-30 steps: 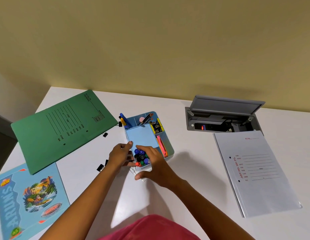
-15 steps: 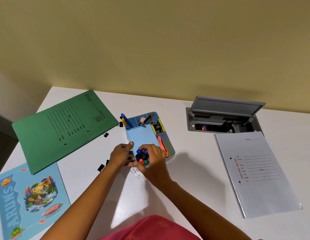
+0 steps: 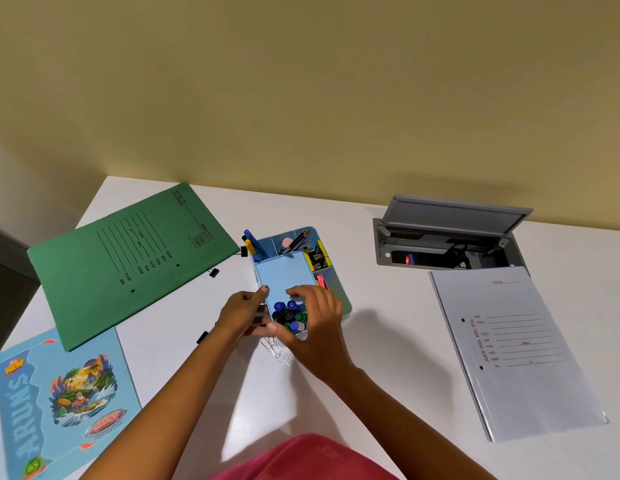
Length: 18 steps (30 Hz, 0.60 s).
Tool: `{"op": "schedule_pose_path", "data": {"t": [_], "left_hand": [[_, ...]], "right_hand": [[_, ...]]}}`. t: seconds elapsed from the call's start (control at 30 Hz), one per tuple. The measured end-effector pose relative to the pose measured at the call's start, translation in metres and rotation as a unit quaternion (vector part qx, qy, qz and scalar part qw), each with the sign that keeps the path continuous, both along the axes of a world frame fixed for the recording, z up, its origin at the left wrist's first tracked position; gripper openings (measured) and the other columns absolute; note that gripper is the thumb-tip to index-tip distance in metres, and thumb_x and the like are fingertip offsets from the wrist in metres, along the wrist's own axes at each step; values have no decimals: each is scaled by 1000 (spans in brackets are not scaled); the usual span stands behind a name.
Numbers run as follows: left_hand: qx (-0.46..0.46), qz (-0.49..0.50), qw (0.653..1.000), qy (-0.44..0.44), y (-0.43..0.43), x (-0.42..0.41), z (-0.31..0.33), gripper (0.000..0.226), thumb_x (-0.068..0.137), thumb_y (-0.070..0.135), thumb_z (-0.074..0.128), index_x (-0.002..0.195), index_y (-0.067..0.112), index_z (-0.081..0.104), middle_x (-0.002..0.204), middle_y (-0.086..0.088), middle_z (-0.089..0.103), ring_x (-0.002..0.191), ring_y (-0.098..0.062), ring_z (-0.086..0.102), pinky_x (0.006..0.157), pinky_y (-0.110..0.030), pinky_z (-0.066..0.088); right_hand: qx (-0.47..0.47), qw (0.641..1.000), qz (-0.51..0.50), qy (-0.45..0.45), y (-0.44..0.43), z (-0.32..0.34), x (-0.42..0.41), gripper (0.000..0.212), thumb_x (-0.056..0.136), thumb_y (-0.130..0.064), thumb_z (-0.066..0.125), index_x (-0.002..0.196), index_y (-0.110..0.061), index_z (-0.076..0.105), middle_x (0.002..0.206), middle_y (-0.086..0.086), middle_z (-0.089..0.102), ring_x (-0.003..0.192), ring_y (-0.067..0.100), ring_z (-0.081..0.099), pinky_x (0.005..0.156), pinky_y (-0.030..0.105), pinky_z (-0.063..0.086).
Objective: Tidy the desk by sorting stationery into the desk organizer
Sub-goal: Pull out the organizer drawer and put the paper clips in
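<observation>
A light blue desk organizer (image 3: 284, 277) stands mid-desk with pens, pencils and clips in its back compartments. Its front compartment holds a bunch of upright markers (image 3: 288, 315) with blue, black and green caps. My left hand (image 3: 241, 315) grips the organizer's left wall, thumb on the rim. My right hand (image 3: 317, 322) curls over the front compartment, thumb and fingers round the markers. Loose paper clips (image 3: 278, 350) lie on the desk just in front of the organizer, partly under my right hand.
A green folder (image 3: 128, 258) and a blue notebook (image 3: 59, 403) lie at the left. At the right are a grey file (image 3: 509, 344) and an open cable box (image 3: 447, 240). Small black binder clips (image 3: 214, 272) lie near the folder and by my left wrist.
My right hand has moved up and closed round the markers. The red cap seen at the compartment's front corner is no longer visible. My left hand has kept its hold.
</observation>
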State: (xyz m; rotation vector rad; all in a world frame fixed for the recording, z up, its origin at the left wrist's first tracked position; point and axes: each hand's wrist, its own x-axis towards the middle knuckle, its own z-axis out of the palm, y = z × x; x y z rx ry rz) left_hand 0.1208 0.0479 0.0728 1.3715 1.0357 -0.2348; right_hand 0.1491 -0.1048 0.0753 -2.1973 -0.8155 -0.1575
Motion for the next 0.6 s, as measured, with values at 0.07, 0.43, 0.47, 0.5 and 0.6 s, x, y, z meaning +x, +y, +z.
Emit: {"op": "schedule_pose_path", "data": {"t": [0.07,0.43,0.47,0.5,0.6], "left_hand": [[-44,16,999,-11,1,1,6,38,93,36,56,107,1,54,90,-14,62,71,-26,66,44,-28,54],[-198,89,976,-26,-33,9,6,19,98,16,49,96,-2,54,78,-21,64,51,-22,68,45,-33,57],[-216,101,971,-26,-38,10,4,18,97,14,49,94,-2,56,72,-20,66,50,-22,68,45,-32,56],[-240,118,963,-27,-42,11,3,17,97,12,50,92,-3,56,66,-19,67,49,-22,67,43,-31,55],[-303,152,940,-46,-55,15,1,17,95,7,51,89,-8,54,76,-21,61,48,-23,66,41,-28,53]], "right_hand": [[12,1000,-7,-3,-6,6,0,40,81,-50,59,108,-20,57,110,-7,61,107,13,54,95,35,38],[-23,995,-43,-82,-7,17,-2,22,74,-15,64,96,-15,65,100,1,63,100,18,54,91,36,40],[-30,994,-50,-89,-7,17,-2,21,74,-14,63,95,-14,66,100,3,64,100,19,54,90,39,41],[-32,993,-57,-97,-8,16,-2,20,75,-12,62,95,-13,66,100,4,64,100,19,54,90,40,42],[-29,991,-72,-112,-14,16,0,17,77,-10,58,92,-14,67,96,4,64,99,18,54,89,37,41]]}}
